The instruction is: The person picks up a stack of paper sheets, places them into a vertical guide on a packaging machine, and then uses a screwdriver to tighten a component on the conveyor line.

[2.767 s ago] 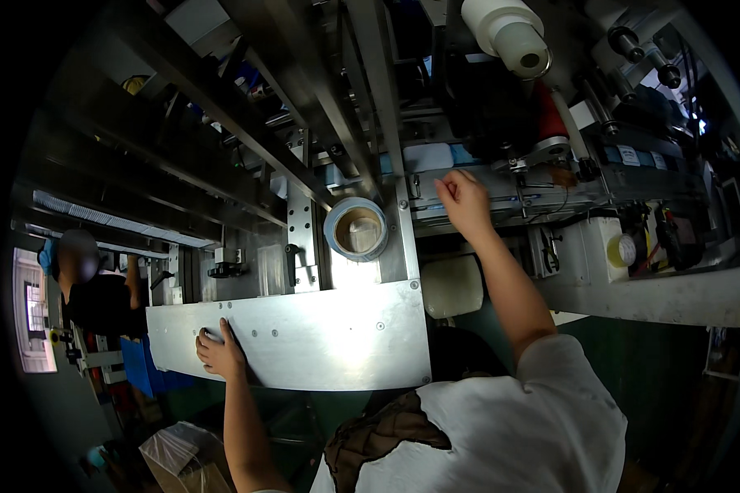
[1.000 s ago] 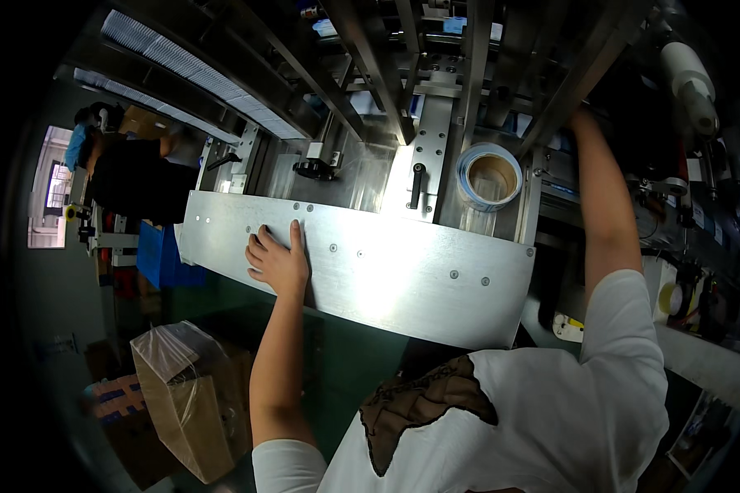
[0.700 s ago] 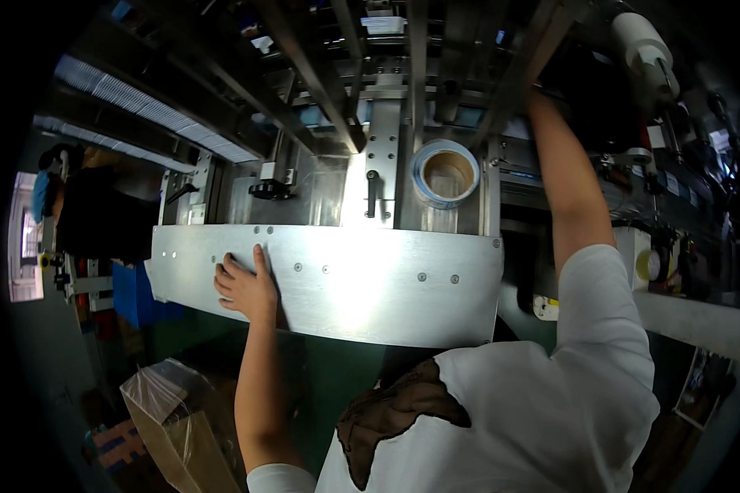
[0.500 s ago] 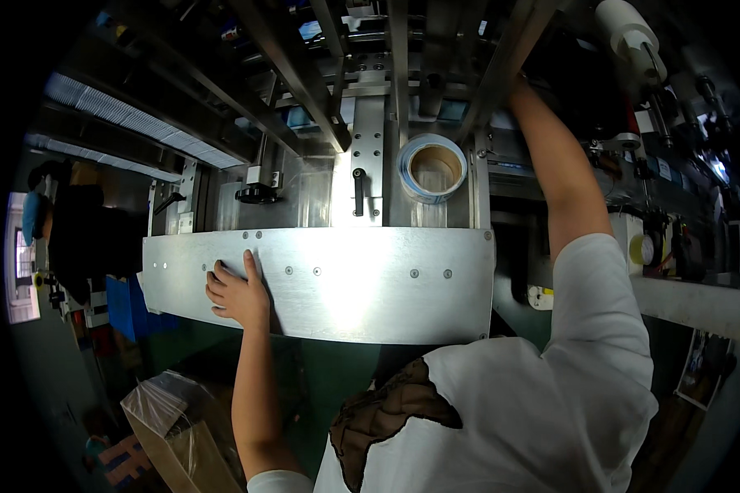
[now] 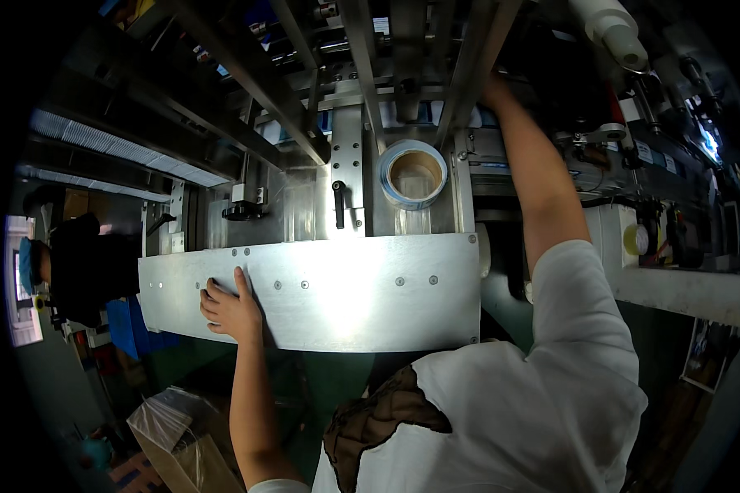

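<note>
My left hand (image 5: 232, 312) lies on the left part of a long silver metal panel (image 5: 362, 292) at the machine's near edge. Its fingers are spread and it holds nothing. Far forward, my right arm reaches past an upright steel bar (image 5: 475, 78) into the machine. Only the back part of my right hand (image 5: 495, 92) shows beside that bar; its fingers are hidden and in dark shadow. Behind the panel, a roll of light-blue tape or label stock (image 5: 413, 202) with a brown core rests on the machine bed. A black clamp lever (image 5: 339, 205) stands left of the roll.
Slanting steel bars (image 5: 251, 82) cross the far side. A black knob (image 5: 242, 211) sits behind the panel. At far left is another person in dark clothes (image 5: 94, 267). A plastic-covered carton (image 5: 177, 444) stands lower left. White rollers (image 5: 617, 37) are at upper right.
The whole view has shifted a little, so the machine appears slightly lower and further left. My left hand stays on the panel, and my right arm still reaches in beside the bar.
</note>
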Demonstrator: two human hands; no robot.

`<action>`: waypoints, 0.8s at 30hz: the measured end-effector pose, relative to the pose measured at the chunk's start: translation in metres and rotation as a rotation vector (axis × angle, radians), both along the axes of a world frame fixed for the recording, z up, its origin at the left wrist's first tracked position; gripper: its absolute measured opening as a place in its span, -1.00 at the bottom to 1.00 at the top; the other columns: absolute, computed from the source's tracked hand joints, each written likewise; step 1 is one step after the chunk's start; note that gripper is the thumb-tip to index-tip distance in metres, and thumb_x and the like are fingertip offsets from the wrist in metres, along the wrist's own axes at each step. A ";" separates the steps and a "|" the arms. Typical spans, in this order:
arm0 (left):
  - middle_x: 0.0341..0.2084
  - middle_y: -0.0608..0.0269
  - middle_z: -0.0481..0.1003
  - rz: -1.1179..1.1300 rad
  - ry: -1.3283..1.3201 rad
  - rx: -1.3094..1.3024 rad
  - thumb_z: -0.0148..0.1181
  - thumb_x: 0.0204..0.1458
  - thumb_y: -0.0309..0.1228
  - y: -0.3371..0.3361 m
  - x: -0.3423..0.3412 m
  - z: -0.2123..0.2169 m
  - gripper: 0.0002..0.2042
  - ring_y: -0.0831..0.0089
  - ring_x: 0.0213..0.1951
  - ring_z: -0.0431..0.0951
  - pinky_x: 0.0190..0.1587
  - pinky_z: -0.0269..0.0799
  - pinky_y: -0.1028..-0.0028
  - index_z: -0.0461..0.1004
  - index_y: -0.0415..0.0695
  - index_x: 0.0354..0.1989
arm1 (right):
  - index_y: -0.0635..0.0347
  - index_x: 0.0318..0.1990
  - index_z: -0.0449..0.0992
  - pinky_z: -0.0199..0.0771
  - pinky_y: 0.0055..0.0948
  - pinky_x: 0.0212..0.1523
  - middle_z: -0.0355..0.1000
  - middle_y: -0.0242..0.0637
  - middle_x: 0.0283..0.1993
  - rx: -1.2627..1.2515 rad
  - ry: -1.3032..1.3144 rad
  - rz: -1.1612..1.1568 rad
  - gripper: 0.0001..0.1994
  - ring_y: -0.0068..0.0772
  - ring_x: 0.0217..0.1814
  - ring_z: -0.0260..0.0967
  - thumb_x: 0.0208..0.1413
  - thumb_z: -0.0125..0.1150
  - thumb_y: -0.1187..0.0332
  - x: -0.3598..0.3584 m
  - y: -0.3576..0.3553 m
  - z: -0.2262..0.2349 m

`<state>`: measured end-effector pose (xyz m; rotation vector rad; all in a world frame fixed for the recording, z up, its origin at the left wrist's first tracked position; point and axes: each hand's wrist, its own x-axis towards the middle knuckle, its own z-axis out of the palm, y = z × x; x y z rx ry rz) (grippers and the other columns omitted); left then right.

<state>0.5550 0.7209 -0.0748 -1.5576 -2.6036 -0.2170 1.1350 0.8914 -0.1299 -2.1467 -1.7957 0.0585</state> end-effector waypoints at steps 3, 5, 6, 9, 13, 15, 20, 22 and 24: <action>0.17 -0.02 0.00 0.003 0.011 0.008 -0.20 -0.02 0.23 -0.001 -0.001 0.000 -0.28 0.10 0.23 -0.11 0.12 -0.21 -0.16 0.07 -0.12 0.15 | 0.10 -0.17 0.46 0.40 -0.22 -0.11 0.42 -0.08 -0.14 -0.069 0.002 -0.032 -0.74 -0.11 -0.12 0.40 -0.05 0.13 0.28 -0.001 0.001 0.002; 0.17 -0.01 0.00 -0.016 0.016 0.019 -0.20 -0.02 0.23 0.004 0.001 -0.002 -0.28 0.11 0.23 -0.11 0.12 -0.20 -0.15 0.08 -0.11 0.15 | 0.09 -0.19 0.47 0.40 -0.23 -0.11 0.43 -0.10 -0.16 -0.078 -0.005 -0.057 -0.77 -0.13 -0.12 0.40 -0.03 0.11 0.30 0.030 0.019 -0.028; 0.17 0.00 0.01 -0.003 0.025 0.019 -0.20 -0.02 0.24 0.003 0.000 -0.002 -0.28 0.12 0.23 -0.10 0.12 -0.19 -0.14 0.08 -0.11 0.15 | 0.09 -0.19 0.47 0.40 -0.24 -0.11 0.43 -0.10 -0.16 -0.064 -0.014 -0.051 -0.79 -0.14 -0.13 0.40 -0.02 0.10 0.33 0.028 0.020 -0.028; 0.17 0.04 0.02 0.019 0.046 0.012 -0.20 -0.03 0.25 0.000 -0.002 -0.004 -0.28 0.14 0.23 -0.08 0.11 -0.16 -0.10 0.09 -0.08 0.15 | 0.07 -0.21 0.49 0.40 -0.27 -0.12 0.44 -0.13 -0.18 -0.023 -0.040 -0.031 -0.81 -0.17 -0.15 0.40 -0.01 0.07 0.39 0.007 0.003 -0.013; 0.16 0.07 0.04 0.017 0.055 0.022 -0.19 -0.04 0.26 0.001 -0.003 -0.005 -0.28 0.16 0.22 -0.06 0.11 -0.15 -0.07 0.10 -0.06 0.14 | 0.05 -0.26 0.51 0.39 -0.30 -0.14 0.46 -0.19 -0.22 0.063 -0.013 0.045 -0.83 -0.22 -0.17 0.41 -0.05 0.08 0.44 -0.006 -0.017 0.012; 0.16 0.07 0.04 0.013 0.054 0.027 -0.19 -0.05 0.26 0.002 -0.005 -0.007 -0.28 0.16 0.22 -0.05 0.12 -0.14 -0.06 0.11 -0.05 0.14 | 0.05 -0.30 0.52 0.39 -0.30 -0.14 0.46 -0.22 -0.24 0.106 0.017 0.080 -0.84 -0.24 -0.17 0.41 -0.07 0.09 0.46 -0.004 -0.019 0.012; 0.16 0.07 0.04 0.027 0.067 0.031 -0.19 -0.05 0.26 0.000 -0.005 -0.005 -0.29 0.16 0.22 -0.05 0.12 -0.15 -0.06 0.11 -0.04 0.14 | 0.06 -0.38 0.53 0.39 -0.33 -0.14 0.47 -0.25 -0.28 0.182 0.135 0.122 -0.83 -0.26 -0.19 0.41 -0.13 0.07 0.54 -0.004 -0.019 0.012; 0.16 0.07 0.05 0.022 0.063 0.027 -0.19 -0.05 0.26 0.002 -0.004 -0.006 -0.29 0.16 0.22 -0.04 0.12 -0.15 -0.05 0.11 -0.04 0.14 | 0.06 -0.43 0.53 0.39 -0.35 -0.15 0.47 -0.25 -0.29 0.191 0.123 0.139 -0.81 -0.27 -0.20 0.41 -0.14 0.03 0.57 0.003 -0.015 0.004; 0.16 0.07 0.05 0.019 0.060 0.022 -0.19 -0.05 0.26 0.003 -0.004 -0.006 -0.29 0.16 0.22 -0.04 0.12 -0.15 -0.05 0.11 -0.04 0.14 | 0.05 -0.46 0.54 0.39 -0.37 -0.16 0.47 -0.25 -0.31 0.204 0.116 0.148 -0.79 -0.28 -0.20 0.41 -0.16 0.00 0.59 0.006 -0.011 -0.002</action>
